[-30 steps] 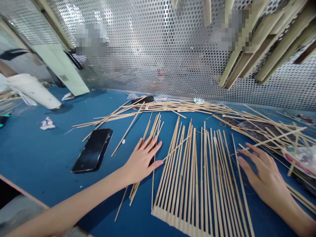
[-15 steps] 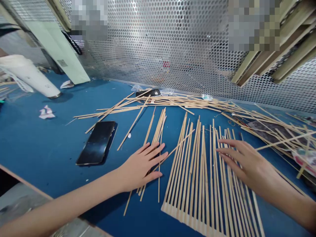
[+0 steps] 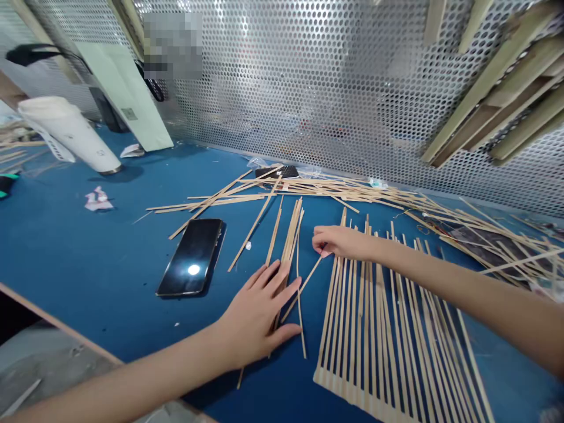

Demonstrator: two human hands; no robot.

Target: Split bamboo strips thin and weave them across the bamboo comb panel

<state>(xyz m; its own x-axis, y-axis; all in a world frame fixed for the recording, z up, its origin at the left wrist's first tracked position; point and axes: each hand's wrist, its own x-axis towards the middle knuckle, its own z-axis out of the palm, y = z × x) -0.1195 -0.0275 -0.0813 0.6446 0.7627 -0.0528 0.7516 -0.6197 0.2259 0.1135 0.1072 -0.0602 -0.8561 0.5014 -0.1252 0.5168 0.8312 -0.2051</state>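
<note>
My left hand (image 3: pixel 264 311) lies flat with spread fingers over a small bundle of thin wooden strips (image 3: pixel 291 235) on the blue table. Beyond it, my right hand (image 3: pixel 335 239) pinches a single wooden strip (image 3: pixel 308 279), which slants down toward my left fingers. Under my right forearm spreads a fan of wooden strips (image 3: pixel 359 329), joined along a pale band (image 3: pixel 352 392) at its near end. One thin strip (image 3: pixel 300 305) lies loose just right of my left hand.
A black phone (image 3: pixel 189 258) lies left of my left hand. Along the perforated metal panel (image 3: pixel 282 76) runs a pile of loose strips (image 3: pixel 335 187). A white tumbler (image 3: pixel 73 135) and crumpled paper (image 3: pixel 97 198) are at the left. Wooden slats (image 3: pixel 497 106) hang at the upper right.
My right hand has moved left from above the fan's right side and has taken hold of the slanting strip. My left hand stays over the small bundle. The view has shifted slightly.
</note>
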